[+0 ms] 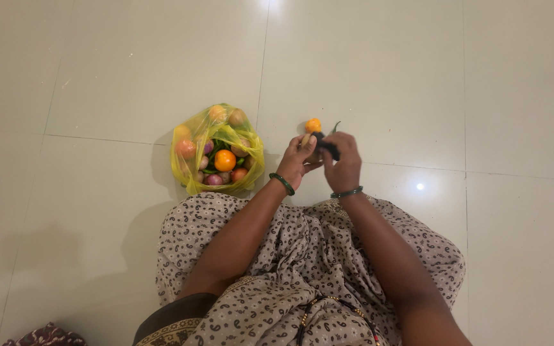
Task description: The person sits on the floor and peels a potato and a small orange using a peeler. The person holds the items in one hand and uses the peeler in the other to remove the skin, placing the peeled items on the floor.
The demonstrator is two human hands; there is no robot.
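- The left hand (297, 160) and right hand (343, 163) meet just above the pale, glossy tiled floor (469, 83), in front of the person's lap, which is covered in grey cloth printed with a dark paisley pattern (302, 256).
- The left hand is curled around a small tan-brown rounded vegetable (305, 140), fingers wrapped from below; only its top shows, so what kind it is cannot be told.
- The right hand is closed on a short dark tool with a black handle (328, 147), which lies slanted from the vegetable down towards the right palm. Its working end touches or sits just beside the vegetable; the exact contact is hidden by the fingers.
- The vegetable lies to the left of the right hand and between both thumbs, so the two hands are equally close to it.
- A small round orange fruit or tomato (313, 125) rests on the floor just beyond the hands, with a thin green stem or pod (335, 127) beside it.
- A crumpled yellow translucent plastic bag (187, 174) stands open to the left of the left hand, near but apart, holding orange, red and purple rounded produce.
- Each wrist wears a green bangle (283, 184).
- Nothing lies between the hands and the bag.
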